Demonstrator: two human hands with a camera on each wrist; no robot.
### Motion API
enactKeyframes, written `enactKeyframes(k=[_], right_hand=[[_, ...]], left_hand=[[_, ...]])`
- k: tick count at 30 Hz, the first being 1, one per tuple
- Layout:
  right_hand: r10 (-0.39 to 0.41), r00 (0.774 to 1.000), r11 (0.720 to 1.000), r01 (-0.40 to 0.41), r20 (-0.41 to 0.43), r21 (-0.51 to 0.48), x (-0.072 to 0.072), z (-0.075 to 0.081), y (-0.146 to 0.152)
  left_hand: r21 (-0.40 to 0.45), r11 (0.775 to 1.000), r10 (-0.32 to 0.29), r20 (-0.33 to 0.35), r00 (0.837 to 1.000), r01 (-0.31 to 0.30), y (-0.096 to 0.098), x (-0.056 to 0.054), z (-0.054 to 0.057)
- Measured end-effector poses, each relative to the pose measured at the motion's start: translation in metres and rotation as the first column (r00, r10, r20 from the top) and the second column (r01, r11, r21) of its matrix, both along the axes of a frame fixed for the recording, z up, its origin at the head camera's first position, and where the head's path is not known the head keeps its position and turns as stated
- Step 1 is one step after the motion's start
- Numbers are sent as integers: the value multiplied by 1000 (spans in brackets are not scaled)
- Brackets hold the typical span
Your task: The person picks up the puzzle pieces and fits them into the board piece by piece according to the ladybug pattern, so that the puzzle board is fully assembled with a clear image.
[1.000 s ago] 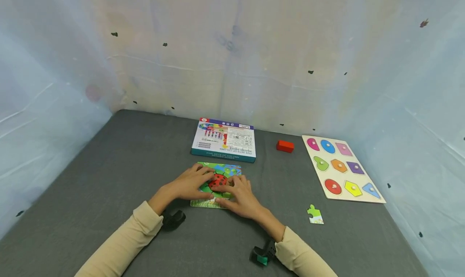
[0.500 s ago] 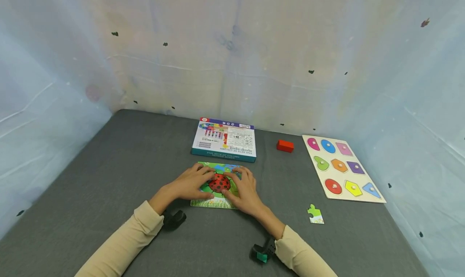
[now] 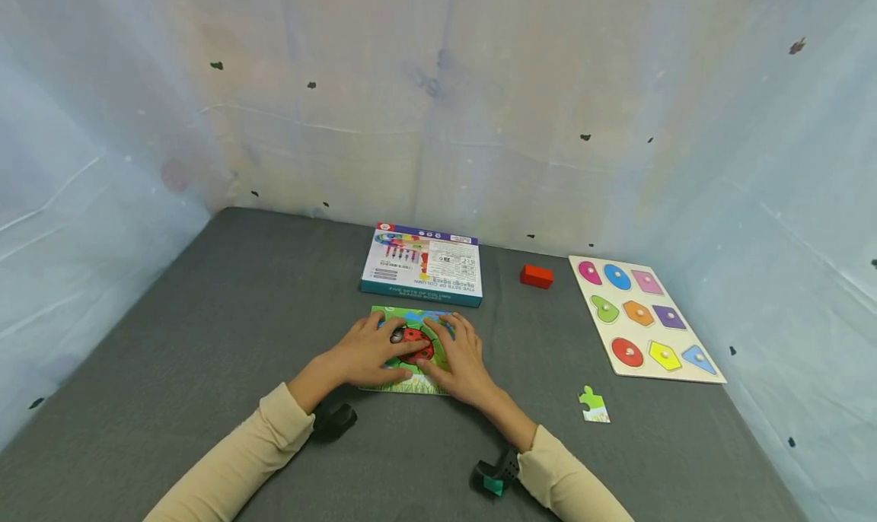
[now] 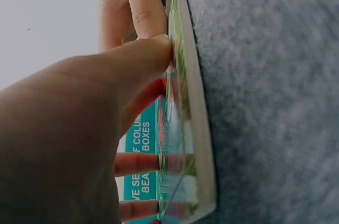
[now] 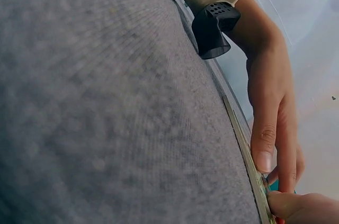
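Both hands are on a ladybug jigsaw puzzle (image 3: 411, 385), which lies flat on the grey cloth. My left hand (image 3: 366, 352) rests on its left half, fingers spread, with the index finger reaching across the red ladybug (image 3: 419, 338). On the right half rests my right hand (image 3: 460, 362), also with fingers spread, its thumb near the ladybug's lower edge. In the left wrist view, the left thumb (image 4: 143, 57) touches the top of the puzzle close to its front edge. Parts of the puzzle are hidden beneath both hands.
A loose green-and-white puzzle piece (image 3: 594, 405) lies to the right. Behind the puzzle is a flat box (image 3: 421, 265) with printed lettering. A red block (image 3: 537, 276) and a wooden shape board (image 3: 644, 267) with knobbed pieces stand farther right. Plastic sheeting (image 3: 384, 157) walls the table.
The right hand shifts right and back on the puzzle, uncovering more of the ladybug, then stays. The left hand slides slightly right, its index finger now stretched over the ladybug.
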State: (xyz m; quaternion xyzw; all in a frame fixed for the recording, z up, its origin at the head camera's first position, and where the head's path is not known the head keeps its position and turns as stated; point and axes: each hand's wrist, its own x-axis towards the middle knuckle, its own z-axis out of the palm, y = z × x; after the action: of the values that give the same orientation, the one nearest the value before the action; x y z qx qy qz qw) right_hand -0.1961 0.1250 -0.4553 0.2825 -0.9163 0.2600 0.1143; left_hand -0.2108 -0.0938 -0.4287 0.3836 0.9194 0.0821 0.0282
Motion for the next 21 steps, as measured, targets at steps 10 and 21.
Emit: enactKeyframes(k=[10,21], right_hand=[[42,999,996,-41,16,-74,-3,8,13],[-26,999,997,28,21,-74,9,23,99]], left_hand=[[-25,999,25,4,1000,-25,2,1,3],[-2,1000,31,-16,999,-31,1,-1,-1]])
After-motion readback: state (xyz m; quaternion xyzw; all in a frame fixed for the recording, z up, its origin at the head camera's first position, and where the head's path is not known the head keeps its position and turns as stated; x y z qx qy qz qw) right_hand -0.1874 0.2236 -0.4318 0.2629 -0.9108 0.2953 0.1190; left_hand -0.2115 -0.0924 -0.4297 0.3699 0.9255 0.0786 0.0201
